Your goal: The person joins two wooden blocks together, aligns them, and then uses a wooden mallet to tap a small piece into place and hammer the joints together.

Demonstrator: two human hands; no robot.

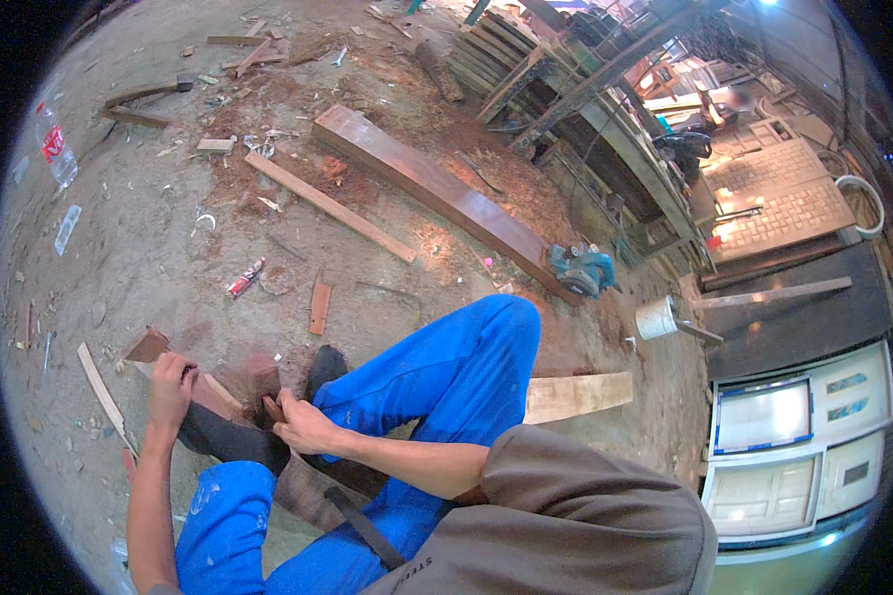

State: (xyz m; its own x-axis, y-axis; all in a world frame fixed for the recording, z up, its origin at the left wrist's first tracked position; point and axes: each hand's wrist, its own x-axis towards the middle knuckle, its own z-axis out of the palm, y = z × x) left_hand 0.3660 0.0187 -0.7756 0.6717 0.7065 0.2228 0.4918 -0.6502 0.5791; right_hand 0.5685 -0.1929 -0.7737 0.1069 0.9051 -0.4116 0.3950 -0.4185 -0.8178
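My left hand point(172, 385) is closed, its fingers curled at a reddish-brown flat piece point(149, 345) that sticks out past them; whether this is wood or sandpaper I cannot tell. Beside the dark-socked foot point(223, 433), a brown piece with a pale edge point(218, 395) lies between my hands. My right hand point(306, 424) is also closed, thumb and fingers pinched by the other foot point(324, 369). What sits in that pinch is small, dark and partly hidden. Both my legs, in blue trousers point(427, 367), are bent on the ground.
A thick brown beam point(437, 193) lies ahead, with a blue power tool point(580, 270) at its near end. Around are a thin wood strip point(327, 205), a plastic bottle point(56, 149), a red tube point(245, 279), a white bucket point(657, 318) and white framed panels point(814, 446). Another person works far right.
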